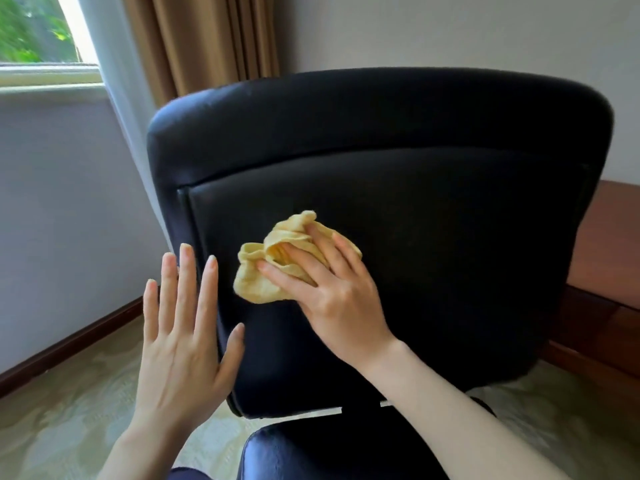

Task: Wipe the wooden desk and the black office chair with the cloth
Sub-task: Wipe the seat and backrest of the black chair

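The black office chair [433,209] fills the middle of the head view, its padded backrest facing me. My right hand [332,289] presses a crumpled yellow cloth [263,278] flat against the lower left of the backrest, fingers spread over it. My left hand [183,327] is held up at the backrest's left edge, fingers apart and holding nothing. Part of the chair's seat shows at the bottom centre. A strip of the wooden desk [609,244] shows behind the chair on the right.
A window [38,39] with a white sill is at the upper left, with a sheer curtain and a tan drape [207,39] beside it. Pale walls with a dark wooden skirting board [69,344] meet a light patterned carpet [52,427] below.
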